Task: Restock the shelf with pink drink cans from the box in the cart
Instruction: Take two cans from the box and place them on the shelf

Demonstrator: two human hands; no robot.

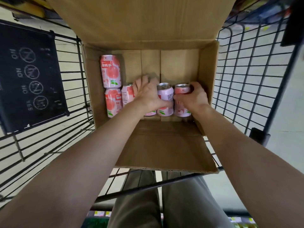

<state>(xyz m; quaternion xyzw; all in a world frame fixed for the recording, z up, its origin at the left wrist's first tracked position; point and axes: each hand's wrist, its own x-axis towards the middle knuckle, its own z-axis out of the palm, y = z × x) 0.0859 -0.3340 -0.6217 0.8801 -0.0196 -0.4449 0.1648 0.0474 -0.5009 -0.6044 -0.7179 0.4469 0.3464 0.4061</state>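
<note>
Down inside the cardboard box (207, 66), both hands are closed around cans. The left hand (146, 94) curls over a covered can (150, 113), hiding nearly all of it; only a strip of its pink base shows below the wrist. The right hand (193, 96) wraps its fingers round the upper part of the rightmost can (181, 111), close to the box's right wall.

Between the two hands sits a free can (165, 99), pale lilac-pink with a silver lid and pull tab, a peach picture and green leaves near its base. To the left of the left hand is a fourth can (127, 94), and by the left wall two more, the near-left can (113, 102) and the far-left can (110, 71), both white and coral pink with big peach halves and a red label band.

The box, its near flap (164, 145) folded towards the person, rests in a black wire cart (246, 71). A black sign (32, 76) marked NO and YES hangs on the cart's left side.
</note>
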